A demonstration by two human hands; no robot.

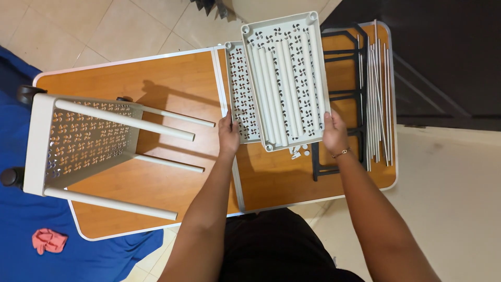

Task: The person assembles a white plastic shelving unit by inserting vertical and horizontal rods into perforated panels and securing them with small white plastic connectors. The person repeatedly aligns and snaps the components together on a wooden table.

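Two hands grip a white perforated tray (pixel 284 78) by its long sides above the far middle of the bench (pixel 172 94), at about twelve o'clock from the person. Left hand (pixel 228 137) curls its fingers onto the near left edge, where a second white tray (pixel 241 94) lies underneath; whether it pinches the upper tray, the lower one, or both is hard to tell. Right hand (pixel 335 134) closes on the near right edge, thumb on top. Loose white tubes (pixel 279 89) lie lengthwise inside the upper tray.

I judge the tray to be light, stiff moulded plastic with a smooth, somewhat slippery rim. Opposite edges near the corners look like the surest hold, and it wants to be kept level, since the tubes would roll.

At three o'clock lie a black frame (pixel 342 52) and a bundle of thin metal rods (pixel 378 94). Small white fittings (pixel 299 152) sit just below the tray. At nine o'clock a partly built white rack (pixel 78 141) lies on its side, legs pointing right. Beyond it at eight o'clock, a pink cloth (pixel 49 240) rests on a blue mat (pixel 21 230).
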